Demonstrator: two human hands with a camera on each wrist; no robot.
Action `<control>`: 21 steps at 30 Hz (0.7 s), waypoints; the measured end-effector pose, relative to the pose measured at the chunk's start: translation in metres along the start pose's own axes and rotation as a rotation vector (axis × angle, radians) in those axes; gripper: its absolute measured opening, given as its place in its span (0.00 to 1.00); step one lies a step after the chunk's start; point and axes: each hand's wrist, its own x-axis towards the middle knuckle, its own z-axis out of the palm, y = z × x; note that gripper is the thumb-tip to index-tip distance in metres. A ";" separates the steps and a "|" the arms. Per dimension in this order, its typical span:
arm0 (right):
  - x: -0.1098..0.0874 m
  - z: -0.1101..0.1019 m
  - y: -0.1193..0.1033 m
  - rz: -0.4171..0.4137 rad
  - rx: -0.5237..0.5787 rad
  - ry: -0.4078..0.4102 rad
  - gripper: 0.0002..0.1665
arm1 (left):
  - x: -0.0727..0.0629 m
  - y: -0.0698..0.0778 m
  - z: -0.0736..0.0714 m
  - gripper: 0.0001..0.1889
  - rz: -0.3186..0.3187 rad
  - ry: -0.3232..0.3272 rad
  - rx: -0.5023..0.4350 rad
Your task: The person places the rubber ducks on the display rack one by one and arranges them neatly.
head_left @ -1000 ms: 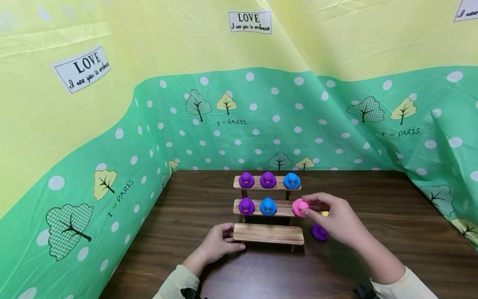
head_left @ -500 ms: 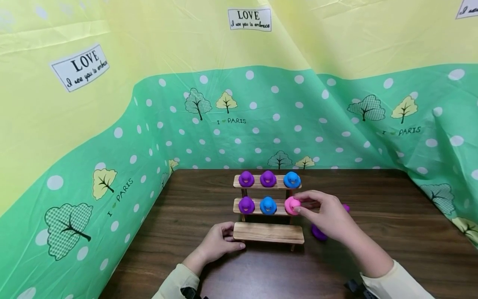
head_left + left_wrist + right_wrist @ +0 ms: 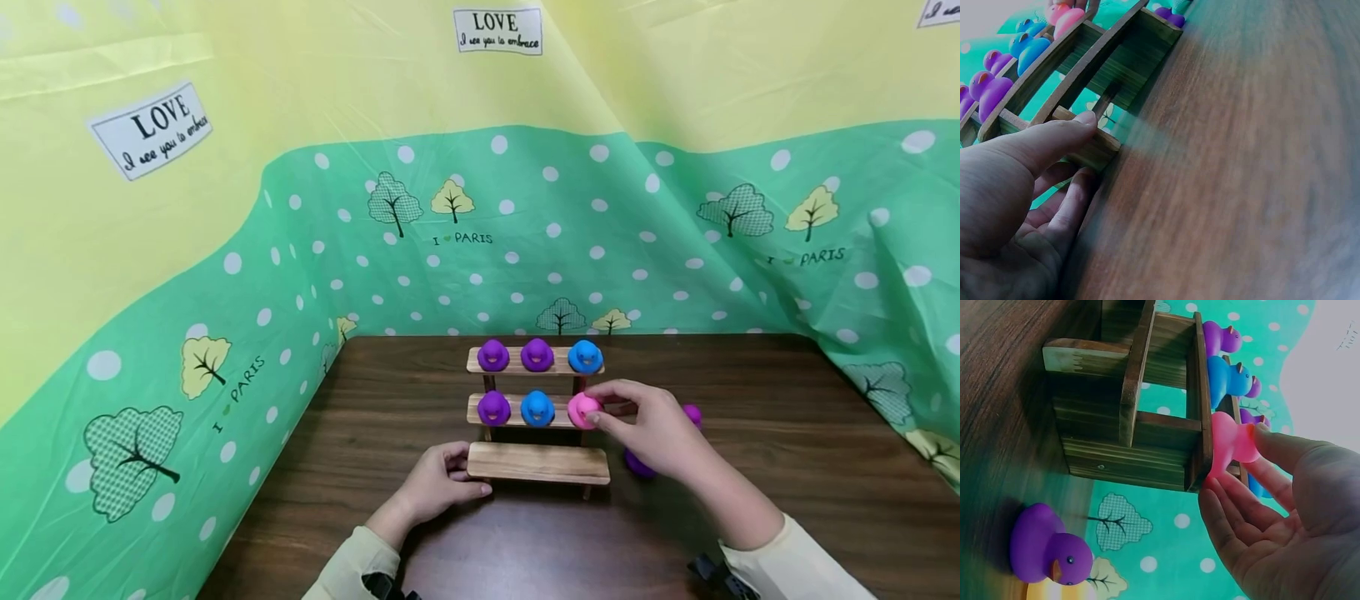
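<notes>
A three-tier wooden stand [image 3: 538,462] stands on the table. My left hand [image 3: 438,483] grips its lower left end, thumb in front and fingers behind, as the left wrist view shows. At the right end of the middle tier sits a pink rubber duck [image 3: 581,411]; my right hand [image 3: 660,429] pinches it between thumb and fingers. A purple duck [image 3: 493,408] and a blue duck [image 3: 537,408] share that tier. Up on the top tier are two purple ducks [image 3: 537,355] and a blue duck [image 3: 586,357]. The bottom tier is bare.
Right of the stand a purple duck [image 3: 1047,547] lies on the table, partly behind my right hand in the head view. A yellow thing [image 3: 1060,591] shows beside it. Farther right is a magenta-purple object [image 3: 692,414], mostly hidden. A patterned cloth [image 3: 480,217] hangs behind the table.
My right hand has moved left with the pink duck, from the edge of the middle tier onto its right end beside the blue duck. My left hand has stayed on the stand.
</notes>
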 end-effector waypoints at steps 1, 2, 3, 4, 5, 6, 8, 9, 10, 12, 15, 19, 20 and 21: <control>0.000 -0.001 0.001 0.002 0.000 -0.004 0.17 | 0.000 0.000 0.000 0.25 0.001 0.002 0.001; -0.001 -0.002 0.001 0.005 0.002 -0.007 0.18 | 0.000 0.000 0.000 0.25 0.001 0.003 0.002; -0.001 -0.004 0.002 0.008 0.001 -0.006 0.18 | 0.000 0.000 0.000 0.25 -0.002 0.004 0.004; -0.002 -0.007 0.003 0.013 -0.006 -0.002 0.19 | 0.000 0.000 -0.001 0.25 -0.003 0.004 0.009; -0.003 -0.010 0.004 0.023 -0.015 0.004 0.19 | 0.000 0.000 -0.001 0.25 -0.003 0.004 0.010; -0.004 -0.013 0.006 0.033 -0.022 0.012 0.19 | 0.000 0.000 -0.001 0.25 -0.002 0.002 0.011; -0.006 -0.020 0.011 0.054 -0.058 0.030 0.19 | 0.000 -0.001 -0.001 0.25 -0.002 0.001 0.015; -0.008 -0.023 0.014 0.066 -0.077 0.036 0.19 | 0.000 -0.002 -0.001 0.25 -0.002 0.002 0.018; -0.009 -0.026 0.016 0.079 -0.095 0.039 0.19 | 0.001 -0.002 -0.001 0.25 -0.001 0.002 0.020; -0.012 -0.031 0.023 0.098 -0.113 0.037 0.19 | 0.001 -0.002 0.000 0.25 0.002 0.004 0.018; -0.017 -0.036 0.033 0.118 -0.125 0.022 0.19 | 0.000 -0.003 -0.001 0.25 0.003 0.005 0.020; -0.023 -0.037 0.045 0.130 -0.116 0.001 0.19 | 0.001 -0.002 -0.001 0.26 0.000 0.001 0.017; -0.025 -0.037 0.048 0.132 -0.113 -0.006 0.18 | 0.001 -0.002 -0.001 0.25 0.000 0.001 0.016; -0.026 -0.037 0.051 0.134 -0.112 -0.015 0.18 | 0.001 -0.002 -0.001 0.25 0.000 0.002 0.015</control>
